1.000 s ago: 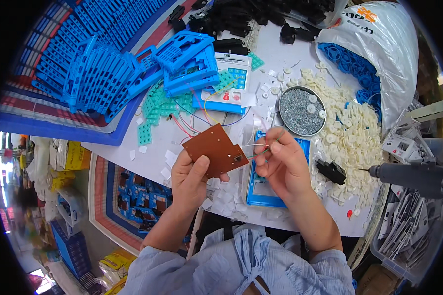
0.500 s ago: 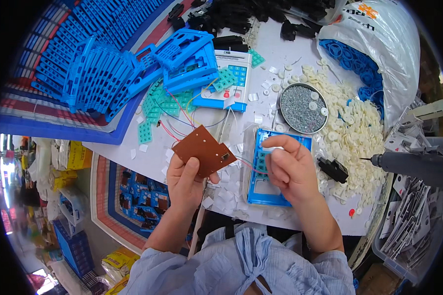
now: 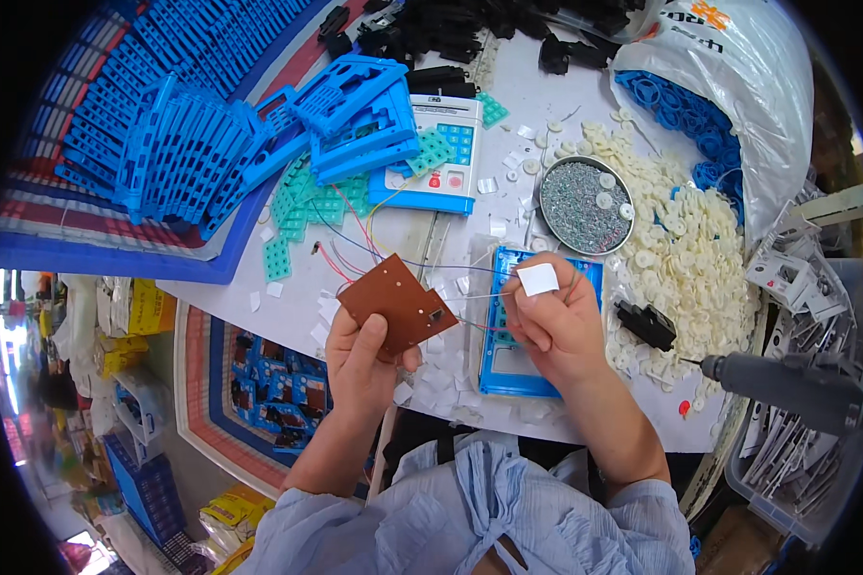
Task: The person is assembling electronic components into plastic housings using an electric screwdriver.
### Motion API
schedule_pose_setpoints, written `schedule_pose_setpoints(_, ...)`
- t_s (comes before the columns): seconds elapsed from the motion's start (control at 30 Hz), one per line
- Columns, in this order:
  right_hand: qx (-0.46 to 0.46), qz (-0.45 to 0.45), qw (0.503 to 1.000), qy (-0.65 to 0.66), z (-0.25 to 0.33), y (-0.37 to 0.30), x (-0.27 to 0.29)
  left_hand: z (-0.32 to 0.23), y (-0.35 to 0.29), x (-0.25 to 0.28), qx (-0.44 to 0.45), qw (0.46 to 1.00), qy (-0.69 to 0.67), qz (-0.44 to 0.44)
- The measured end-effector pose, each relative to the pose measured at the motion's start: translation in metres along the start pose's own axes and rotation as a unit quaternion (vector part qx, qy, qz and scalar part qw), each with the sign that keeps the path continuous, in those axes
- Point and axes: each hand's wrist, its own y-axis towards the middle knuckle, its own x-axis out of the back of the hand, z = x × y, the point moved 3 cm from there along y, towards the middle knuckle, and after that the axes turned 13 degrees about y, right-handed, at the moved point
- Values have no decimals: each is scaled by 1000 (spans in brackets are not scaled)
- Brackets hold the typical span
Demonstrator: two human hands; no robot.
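Observation:
My left hand [image 3: 359,372] is closed on the edge of a brown circuit board [image 3: 395,302], thumb on its plain face. Several thin coloured wires trail from the board. Between thumb and fingertips, my right hand [image 3: 564,335] pinches a small white square piece [image 3: 538,279], apparently paper or a sticker. A blue wire [image 3: 451,264] runs to those fingers; whether they grip it as well I cannot tell. Under my right hand lies a blue plastic casing [image 3: 518,379] with green keypad buttons, partly hidden by the hand. Beside it rests a black plastic part [image 3: 645,326].
A round dish of small metal screws [image 3: 585,206] stands beside a heap of cream plastic discs [image 3: 686,273]. A grey electric screwdriver [image 3: 786,388] juts in from the right. Blue frames [image 3: 197,153] fill the left, near green keypads [image 3: 297,206] and a white-and-blue device [image 3: 455,134].
A white square piece now shows in my right hand's pinch. The blue wire has come across toward that hand. My left hand still holds the circuit board, nearly unmoved.

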Motion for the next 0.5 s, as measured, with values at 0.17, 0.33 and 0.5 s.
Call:
schedule_pose_setpoints(0.17,-94,-118,986,68,-22,-4,3,8,-3,-9,-1,999,-41,-20)
schedule_pose_setpoints(0.33,-227,-101,968,37,-34,-2,-12,1,6,-25,-57,997,5,54)
schedule_pose_setpoints(0.5,-263,-75,962,27,-35,-8,-9,-11,15,-20,-107,991,42,68)
